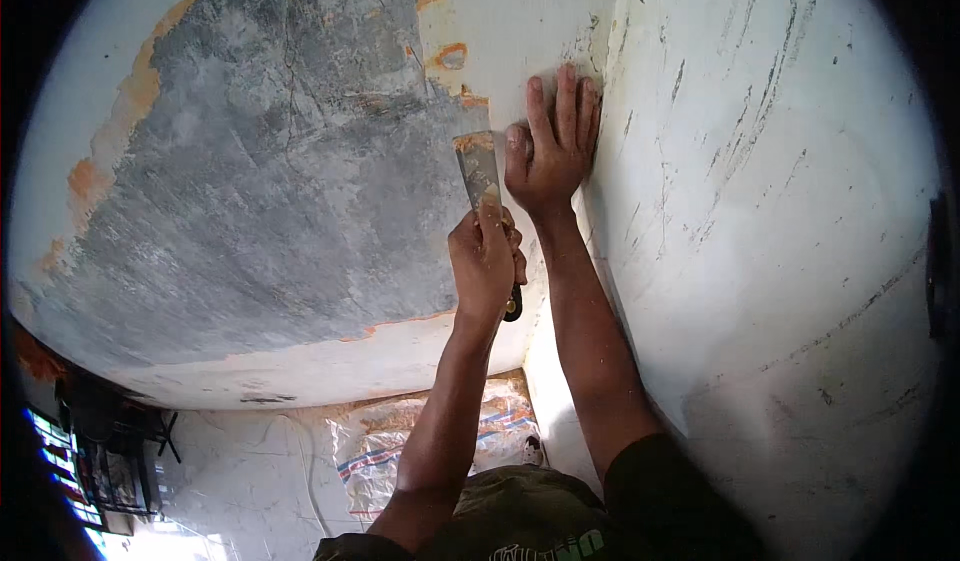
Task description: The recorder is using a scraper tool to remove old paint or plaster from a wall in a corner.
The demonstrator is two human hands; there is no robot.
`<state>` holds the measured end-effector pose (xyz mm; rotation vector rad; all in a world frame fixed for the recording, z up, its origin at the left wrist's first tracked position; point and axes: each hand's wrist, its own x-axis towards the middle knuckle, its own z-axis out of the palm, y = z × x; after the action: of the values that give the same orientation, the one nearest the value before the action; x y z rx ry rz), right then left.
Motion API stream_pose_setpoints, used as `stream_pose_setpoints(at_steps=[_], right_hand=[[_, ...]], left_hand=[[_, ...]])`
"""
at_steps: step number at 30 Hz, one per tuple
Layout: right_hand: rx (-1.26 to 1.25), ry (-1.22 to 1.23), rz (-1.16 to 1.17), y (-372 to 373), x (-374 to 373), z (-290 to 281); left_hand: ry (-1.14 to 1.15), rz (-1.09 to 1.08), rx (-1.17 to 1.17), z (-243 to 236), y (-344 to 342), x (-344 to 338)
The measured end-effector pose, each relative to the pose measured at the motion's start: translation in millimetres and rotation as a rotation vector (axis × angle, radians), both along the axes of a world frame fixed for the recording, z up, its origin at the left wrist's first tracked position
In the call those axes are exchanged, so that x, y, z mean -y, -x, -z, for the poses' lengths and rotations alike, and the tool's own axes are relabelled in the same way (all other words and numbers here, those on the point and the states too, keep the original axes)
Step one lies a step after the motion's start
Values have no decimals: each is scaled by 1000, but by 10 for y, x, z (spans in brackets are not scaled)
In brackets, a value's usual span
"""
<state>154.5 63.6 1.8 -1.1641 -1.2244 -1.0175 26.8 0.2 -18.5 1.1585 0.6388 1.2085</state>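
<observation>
My left hand [482,256] is wrapped round a scraper [473,166] with a dark handle, thumb laid along its flat metal blade. The blade points up, with tan-orange crumbs along its top edge, over the right border of a large grey bare patch [280,201] on the wall. Orange and white paint rims the patch. Just right of the blade, my right hand [550,151] lies open on the white paint near the corner, fingers stretched upward. Part of the scraper's handle is hidden inside my left fist.
A scuffed white wall [760,181] adjoins at the right. Below, a crumpled striped sheet [365,461] lies on the tiled floor [240,471] beneath me, with a pale cable [310,481]. Dark furniture [105,451] and a bright window [60,471] show at the lower left.
</observation>
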Motion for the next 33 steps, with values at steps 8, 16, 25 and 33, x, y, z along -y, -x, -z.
stream_pose_setpoints(at_steps=[8, 16, 25, 33], right_hand=[[13, -23, 0, -40, -1, -12], [2, -17, -11, 3, 23, -13], [18, -44, -4, -24, 16, -13], [-5, 7, 39, -16, 35, -42]], left_hand=[[-21, 30, 28, -270, -55, -62], [-25, 16, 14, -45, -1, -3], [-109, -8, 12, -232, -32, -40], [-78, 25, 1, -183, -20, -35]])
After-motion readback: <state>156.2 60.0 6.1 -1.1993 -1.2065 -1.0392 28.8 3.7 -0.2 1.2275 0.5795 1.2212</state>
